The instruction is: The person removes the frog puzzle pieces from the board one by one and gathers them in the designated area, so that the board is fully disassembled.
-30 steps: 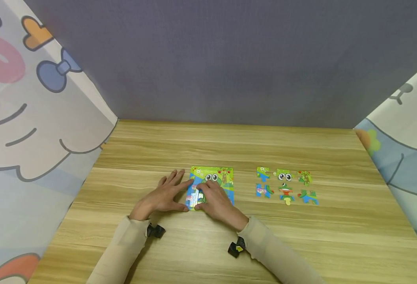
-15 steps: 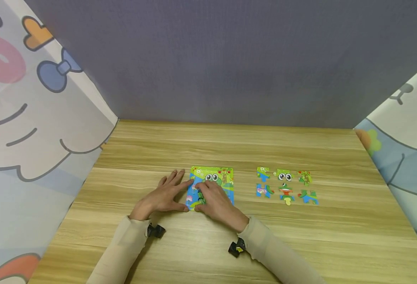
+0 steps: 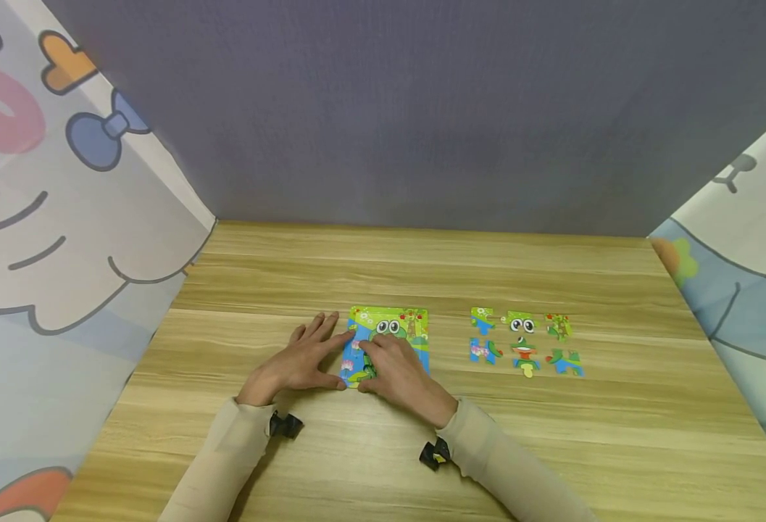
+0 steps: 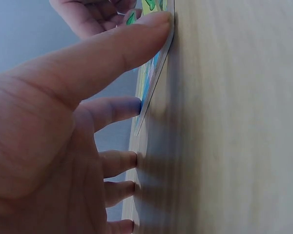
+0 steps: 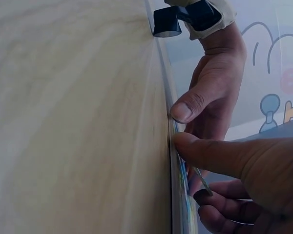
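Observation:
A square frog jigsaw board [image 3: 415,330] lies on the wooden table. My left hand [image 3: 301,362] is spread at its left side, thumb and index finger touching the edge while the other fingertips rest on the table. In the left wrist view, the board's edge [image 4: 158,70] runs under that thumb. Over the lower middle of the board, my right hand [image 3: 398,373] has its fingers curled, hiding much of the frog. The right wrist view shows a thin jigsaw piece [image 5: 203,182], tilted edge-on, at its fingertips, with the thumb at the board's near edge.
Right of the board, loose jigsaw pieces lie in two rows, among them a piece with eyes [image 3: 522,325], a mouth piece [image 3: 525,351] and a blue-green piece [image 3: 567,362]. A grey wall [image 3: 422,130] rises behind the wooden table [image 3: 604,435], with cartoon-printed panels at both sides.
The bright glare on the board's left part has gone, and its blue and pink print now shows. The right fingers shifted slightly; the left hand has stayed in place.

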Demonstrator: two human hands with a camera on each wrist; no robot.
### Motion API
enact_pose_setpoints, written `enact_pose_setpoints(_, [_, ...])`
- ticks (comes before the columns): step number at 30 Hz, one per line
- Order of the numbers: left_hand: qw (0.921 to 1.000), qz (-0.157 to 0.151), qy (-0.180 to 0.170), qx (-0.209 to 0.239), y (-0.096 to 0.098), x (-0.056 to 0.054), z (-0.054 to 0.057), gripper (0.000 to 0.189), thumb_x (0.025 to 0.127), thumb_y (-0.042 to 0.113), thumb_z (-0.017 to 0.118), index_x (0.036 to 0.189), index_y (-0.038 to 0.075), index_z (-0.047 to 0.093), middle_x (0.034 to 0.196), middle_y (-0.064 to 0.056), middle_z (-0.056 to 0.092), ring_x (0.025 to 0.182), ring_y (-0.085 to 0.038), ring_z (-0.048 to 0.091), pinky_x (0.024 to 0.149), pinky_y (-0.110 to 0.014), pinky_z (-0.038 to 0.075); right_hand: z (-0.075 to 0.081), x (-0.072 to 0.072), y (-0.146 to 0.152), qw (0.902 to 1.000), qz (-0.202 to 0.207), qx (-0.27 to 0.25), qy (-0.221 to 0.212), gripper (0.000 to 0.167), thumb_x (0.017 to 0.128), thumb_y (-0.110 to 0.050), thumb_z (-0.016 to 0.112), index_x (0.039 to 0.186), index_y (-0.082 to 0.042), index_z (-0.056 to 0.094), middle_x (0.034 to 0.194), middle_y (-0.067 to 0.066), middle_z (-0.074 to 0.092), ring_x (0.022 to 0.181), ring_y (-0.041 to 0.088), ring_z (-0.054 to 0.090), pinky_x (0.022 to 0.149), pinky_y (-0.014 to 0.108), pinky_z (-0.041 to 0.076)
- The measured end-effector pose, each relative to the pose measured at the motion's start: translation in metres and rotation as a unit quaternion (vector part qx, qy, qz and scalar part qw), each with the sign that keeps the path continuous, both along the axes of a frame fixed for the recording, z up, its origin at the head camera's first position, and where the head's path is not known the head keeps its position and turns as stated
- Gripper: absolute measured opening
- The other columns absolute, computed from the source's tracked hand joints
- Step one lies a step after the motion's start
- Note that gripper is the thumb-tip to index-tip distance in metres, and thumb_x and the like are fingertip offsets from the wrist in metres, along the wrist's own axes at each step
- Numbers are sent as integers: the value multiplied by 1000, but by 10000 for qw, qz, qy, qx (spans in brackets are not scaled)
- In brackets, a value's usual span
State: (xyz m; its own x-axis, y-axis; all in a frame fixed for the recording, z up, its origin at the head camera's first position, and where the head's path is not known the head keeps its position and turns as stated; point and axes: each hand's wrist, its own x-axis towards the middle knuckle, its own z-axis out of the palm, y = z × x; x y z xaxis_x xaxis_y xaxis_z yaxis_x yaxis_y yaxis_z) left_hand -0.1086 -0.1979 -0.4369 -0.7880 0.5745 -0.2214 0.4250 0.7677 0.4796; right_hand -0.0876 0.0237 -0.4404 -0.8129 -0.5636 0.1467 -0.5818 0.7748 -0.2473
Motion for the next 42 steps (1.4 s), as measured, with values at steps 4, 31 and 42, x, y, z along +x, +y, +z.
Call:
enact_pose_setpoints(4, [10000,7,-13,-29,-1,0,0,88,84,43,79,156,15,36,167,-28,10,153,-53,7,115,-77,12,1,0,1,9999,-111,48,104,64,70,-45,89,120,-9,70,104,4,73,96,20,68,84,39,56])
enact_pose_setpoints(31, [9999,38,-107,34,0,1,0,89,84,43,79,156,13,36,167,-27,9,154,-52,5,116,-76,9,19,0,62,9863,-419,-1362,-826,60,70,-32,92,122,-9,71,98,1,68,85,16,64,73,29,53])
enact_pose_setpoints(42, [9999,40,-85,43,-1,1,-1,90,83,43,79,156,14,35,167,-27,8,154,-52,4,115,-77,9,16,9,97,9831,-633,-1466,-891,59,69,-29,92,119,-7,71,94,-2,65,83,11,58,70,24,49])
